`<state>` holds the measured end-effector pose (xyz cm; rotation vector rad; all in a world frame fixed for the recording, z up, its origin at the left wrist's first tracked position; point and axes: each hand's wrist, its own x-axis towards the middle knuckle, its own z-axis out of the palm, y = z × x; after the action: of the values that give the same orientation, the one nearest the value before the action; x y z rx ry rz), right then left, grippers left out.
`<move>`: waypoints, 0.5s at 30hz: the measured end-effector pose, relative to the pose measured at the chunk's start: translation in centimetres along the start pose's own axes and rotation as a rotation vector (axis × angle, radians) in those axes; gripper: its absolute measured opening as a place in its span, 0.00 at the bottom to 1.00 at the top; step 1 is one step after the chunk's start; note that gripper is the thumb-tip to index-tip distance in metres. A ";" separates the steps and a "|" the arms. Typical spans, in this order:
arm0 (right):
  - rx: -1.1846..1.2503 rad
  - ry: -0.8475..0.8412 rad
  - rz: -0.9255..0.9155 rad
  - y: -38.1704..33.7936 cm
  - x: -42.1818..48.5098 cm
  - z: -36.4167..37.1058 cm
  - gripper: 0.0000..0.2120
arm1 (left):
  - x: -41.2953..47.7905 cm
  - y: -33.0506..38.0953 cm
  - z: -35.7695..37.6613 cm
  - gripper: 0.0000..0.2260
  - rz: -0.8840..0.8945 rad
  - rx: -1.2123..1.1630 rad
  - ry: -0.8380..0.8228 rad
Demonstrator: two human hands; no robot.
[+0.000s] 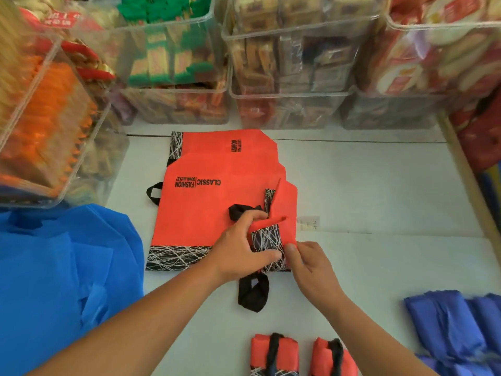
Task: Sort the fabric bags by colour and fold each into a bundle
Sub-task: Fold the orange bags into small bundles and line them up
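Your left hand (241, 248) and right hand (311, 264) both pinch the half-folded red bag (269, 238) atop the flat red stack (195, 213) on the table (379, 185). It looks light and floppy; hold the folded edges firmly.

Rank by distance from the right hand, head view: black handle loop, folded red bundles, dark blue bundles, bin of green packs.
1. black handle loop, just left of the right hand
2. folded red bundles, front edge
3. dark blue bundles, right
4. bin of green packs, back left
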<state>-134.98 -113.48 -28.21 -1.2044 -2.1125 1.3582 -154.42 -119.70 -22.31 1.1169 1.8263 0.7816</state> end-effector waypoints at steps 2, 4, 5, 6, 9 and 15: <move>-0.167 -0.016 -0.088 0.0 0.7 -0.7 0.28 | 0.2 -0.1 -0.3 0.29 0.011 0.036 0.007; -0.224 -0.058 -0.137 -0.8 2.3 -1.4 0.25 | 0.2 -0.3 -0.7 0.28 0.019 0.089 -0.018; -0.227 -0.090 -0.137 -1.2 3.4 -1.6 0.22 | 0.3 -0.4 -0.8 0.28 0.022 0.116 -0.041; -0.237 -0.148 -0.135 -1.4 4.4 -1.7 0.22 | 0.4 -0.4 -1.0 0.26 0.028 0.133 -0.065; -0.225 -0.318 -0.070 -1.5 6.4 -1.4 0.35 | 1.1 -0.1 -1.6 0.19 0.032 0.138 -0.120; -0.094 -0.184 0.059 -1.2 8.6 -1.5 0.33 | 4.7 1.0 -1.5 0.18 0.022 -0.062 -0.054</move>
<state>-139.46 -105.89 -27.73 -1.2293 -2.3067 1.4611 -156.54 -115.12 -22.35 1.1098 1.7369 0.8077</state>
